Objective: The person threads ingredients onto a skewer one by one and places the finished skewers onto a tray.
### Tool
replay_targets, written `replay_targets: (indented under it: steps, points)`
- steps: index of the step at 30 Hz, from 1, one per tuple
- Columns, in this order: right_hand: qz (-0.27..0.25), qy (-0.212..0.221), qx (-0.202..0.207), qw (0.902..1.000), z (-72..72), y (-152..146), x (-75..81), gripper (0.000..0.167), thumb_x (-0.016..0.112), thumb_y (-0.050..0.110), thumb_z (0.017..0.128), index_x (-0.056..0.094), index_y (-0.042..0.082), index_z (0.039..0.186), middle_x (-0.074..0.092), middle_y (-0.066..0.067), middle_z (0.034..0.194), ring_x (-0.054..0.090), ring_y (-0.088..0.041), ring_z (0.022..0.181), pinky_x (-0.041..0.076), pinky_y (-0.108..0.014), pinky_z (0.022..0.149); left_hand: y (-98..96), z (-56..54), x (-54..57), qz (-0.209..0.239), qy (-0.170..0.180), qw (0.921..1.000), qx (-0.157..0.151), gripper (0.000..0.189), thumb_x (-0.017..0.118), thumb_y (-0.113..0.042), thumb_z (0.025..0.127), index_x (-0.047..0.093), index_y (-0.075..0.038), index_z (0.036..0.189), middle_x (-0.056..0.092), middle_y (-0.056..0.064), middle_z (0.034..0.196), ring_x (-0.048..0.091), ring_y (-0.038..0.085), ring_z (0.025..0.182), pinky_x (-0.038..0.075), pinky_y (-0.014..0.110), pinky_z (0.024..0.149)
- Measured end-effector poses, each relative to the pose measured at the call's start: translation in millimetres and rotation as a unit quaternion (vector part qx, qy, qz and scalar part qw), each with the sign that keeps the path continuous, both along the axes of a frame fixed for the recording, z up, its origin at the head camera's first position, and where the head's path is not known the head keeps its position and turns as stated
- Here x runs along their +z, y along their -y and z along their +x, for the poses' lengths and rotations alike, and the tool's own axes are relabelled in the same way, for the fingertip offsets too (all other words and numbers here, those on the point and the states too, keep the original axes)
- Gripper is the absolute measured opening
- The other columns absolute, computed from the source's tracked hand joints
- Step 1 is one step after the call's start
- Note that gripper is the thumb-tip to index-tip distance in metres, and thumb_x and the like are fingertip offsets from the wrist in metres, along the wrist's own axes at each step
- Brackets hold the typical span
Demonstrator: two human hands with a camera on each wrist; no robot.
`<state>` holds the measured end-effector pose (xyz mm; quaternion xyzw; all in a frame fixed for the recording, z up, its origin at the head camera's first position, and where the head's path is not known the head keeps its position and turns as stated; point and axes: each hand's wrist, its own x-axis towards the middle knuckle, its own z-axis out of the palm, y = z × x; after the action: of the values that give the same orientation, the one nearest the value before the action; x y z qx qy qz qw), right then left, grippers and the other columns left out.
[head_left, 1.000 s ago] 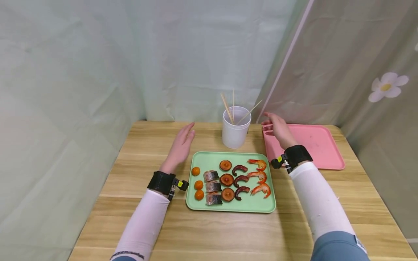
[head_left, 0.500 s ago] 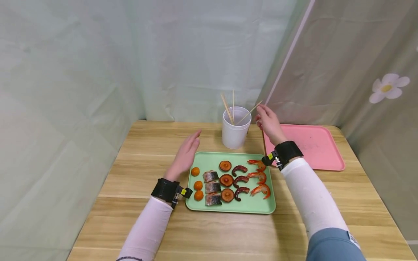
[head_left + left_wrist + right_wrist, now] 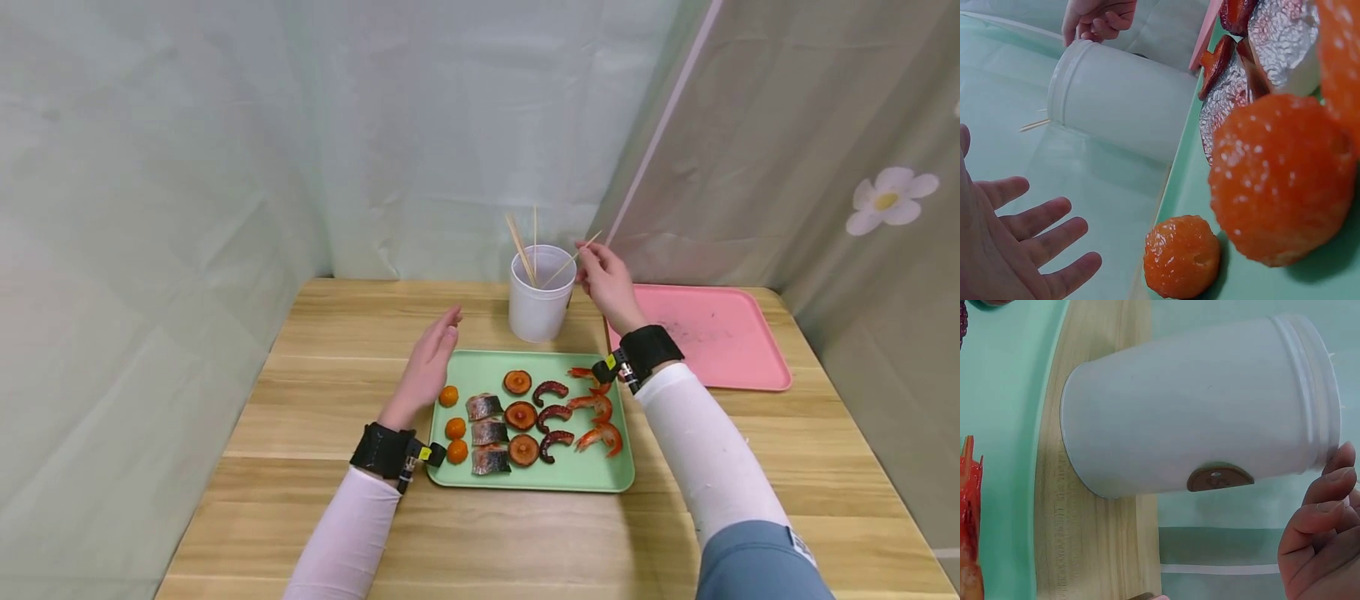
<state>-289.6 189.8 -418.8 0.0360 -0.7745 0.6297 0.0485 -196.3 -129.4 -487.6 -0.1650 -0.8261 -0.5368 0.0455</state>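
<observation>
My right hand [image 3: 609, 285] is at the right rim of a white cup [image 3: 537, 315], fingers curled beside a thin bamboo skewer [image 3: 596, 236] that leans over that rim. Whether the fingertips pinch the skewer cannot be told; the right wrist view shows them against the rim, with no skewer visible between them. Other skewers [image 3: 520, 246] stand in the cup. My left hand [image 3: 422, 371] hovers by the left edge of a green tray [image 3: 555, 482], fingers extended, holding nothing. Rows of orange balls [image 3: 457, 451], fish pieces [image 3: 490, 432], mushrooms [image 3: 521, 415], octopus tentacles [image 3: 555, 415] and shrimp [image 3: 602, 437] lie on it.
A pink tray [image 3: 738, 342] lies at the back right of the wooden table [image 3: 525, 550], behind my right wrist. Pale curtains [image 3: 450, 150] hang close behind the table and at both sides. The cup stands just behind the green tray.
My right hand has moved left from over the pink tray to the leaning skewer, its fingers curling in. The left hand has shifted slightly right and nearer. Cup and food have not moved.
</observation>
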Motion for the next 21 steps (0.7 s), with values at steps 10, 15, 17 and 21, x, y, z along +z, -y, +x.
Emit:
replay_targets:
  steps: [10,15,17,21]
  points:
    - [0.005,-0.001,0.001,1.0,-0.5,-2.9,-5.0,0.048,0.055,0.032,0.113,0.058,-0.003,0.147,0.056,-0.005,0.09,0.055,-0.02,0.085,0.041,-0.022,0.065,-5.4,-2.1,7.4,-0.003,0.006,1.0,-0.002,0.056,0.032,-0.035,0.119,0.034,-0.005,0.167,0.044,0.021,0.163,0.041,0.038,0.151,0.029,0.055,0.124]
    - [0.019,0.007,0.005,0.9998,2.6,-3.3,-0.9,0.048,0.056,0.03,0.113,0.057,-0.002,0.148,0.055,-0.011,0.093,0.053,-0.016,0.082,0.041,-0.023,0.066,-14.1,-12.9,22.3,-0.011,-0.006,0.9999,-0.007,0.057,0.035,-0.039,0.118,0.034,-0.01,0.168,0.045,0.018,0.163,0.045,0.035,0.148,0.035,0.054,0.121]
    - [0.021,0.009,0.006,0.9997,2.9,-4.0,-1.1,0.048,0.056,0.03,0.113,0.057,-0.002,0.149,0.055,-0.014,0.095,0.052,-0.015,0.081,0.04,-0.023,0.064,-19.6,-20.6,31.9,-0.019,-0.015,0.9997,-0.01,0.057,0.037,-0.04,0.118,0.035,-0.01,0.167,0.047,0.017,0.161,0.047,0.033,0.145,0.039,0.054,0.118]
    - [0.024,0.006,0.004,0.9997,1.6,-5.9,-6.5,0.05,0.057,0.033,0.112,0.057,0.0,0.149,0.055,-0.015,0.096,0.051,-0.017,0.081,0.039,-0.024,0.063,-30.4,-39.0,49.5,-0.029,-0.037,0.9988,-0.013,0.057,0.04,-0.039,0.117,0.04,-0.007,0.165,0.052,0.018,0.155,0.052,0.033,0.139,0.045,0.053,0.112]
